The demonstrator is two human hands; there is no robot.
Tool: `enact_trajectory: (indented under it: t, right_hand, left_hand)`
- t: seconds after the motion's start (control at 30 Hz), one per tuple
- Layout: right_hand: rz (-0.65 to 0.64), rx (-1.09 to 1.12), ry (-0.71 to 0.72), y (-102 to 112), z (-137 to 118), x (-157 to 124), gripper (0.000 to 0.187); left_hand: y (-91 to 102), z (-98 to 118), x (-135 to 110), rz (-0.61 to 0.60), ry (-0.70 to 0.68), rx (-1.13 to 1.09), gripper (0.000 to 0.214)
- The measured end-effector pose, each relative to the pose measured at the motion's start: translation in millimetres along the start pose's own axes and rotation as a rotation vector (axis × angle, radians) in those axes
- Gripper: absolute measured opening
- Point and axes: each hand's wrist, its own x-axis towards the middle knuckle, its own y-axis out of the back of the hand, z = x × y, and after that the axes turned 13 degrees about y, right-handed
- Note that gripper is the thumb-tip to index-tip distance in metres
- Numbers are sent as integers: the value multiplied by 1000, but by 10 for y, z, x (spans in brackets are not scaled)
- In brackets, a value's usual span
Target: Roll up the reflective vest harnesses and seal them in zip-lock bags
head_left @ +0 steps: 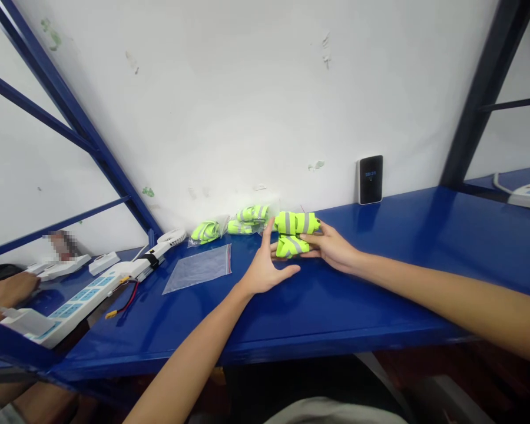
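My right hand [333,247] grips a folded neon-yellow band with grey reflective stripes [295,232] just above the blue bench [380,282]. My left hand [265,265] is beside the band's left end, fingers spread and thumb out, fingertips touching the fabric. An empty clear zip bag [198,268] lies flat to the left of my left hand. Several bagged yellow bands [247,218] lie against the wall behind it, with one more [206,231] further left.
A dark phone-like device [370,179] leans on the white wall. A white power strip [83,294], a small white fan [171,238] and a red-black wire [126,303] sit at left. Another person's hand [9,290] rests at the far left. Blue frame posts rise on both sides.
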Motion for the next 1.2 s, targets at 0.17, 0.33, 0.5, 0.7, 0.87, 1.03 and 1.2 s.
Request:
enact_trajectory:
  t: [0.17, 0.33, 0.5, 0.7, 0.87, 1.03, 1.2]
  right_hand:
    - [21, 55, -82, 5, -36, -6, 46]
    - [-25, 19, -161, 7, -18, -25, 49]
    - [-53, 3, -193, 22, 16, -21, 48]
    - [-97, 53, -184, 33, 30, -22, 34]
    - [-292, 153, -162, 58, 1, -50, 27]
    - [-323, -42, -135, 55, 30, -58, 35]
    - [-329, -346, -7, 39, 49, -75, 43]
  left_hand:
    - [45, -77, 27, 167, -163, 615, 77]
    - [126, -184, 63, 191, -374, 892, 53]
    - [132, -149, 71, 248, -512, 1160, 42]
    - [196, -83, 71, 292, -573, 1075, 40]
    - [254, -76, 57, 248, -488, 887, 37]
    - [272, -61, 38, 198, -400, 830, 40]
    - [258, -26, 27, 220, -417, 786, 44]
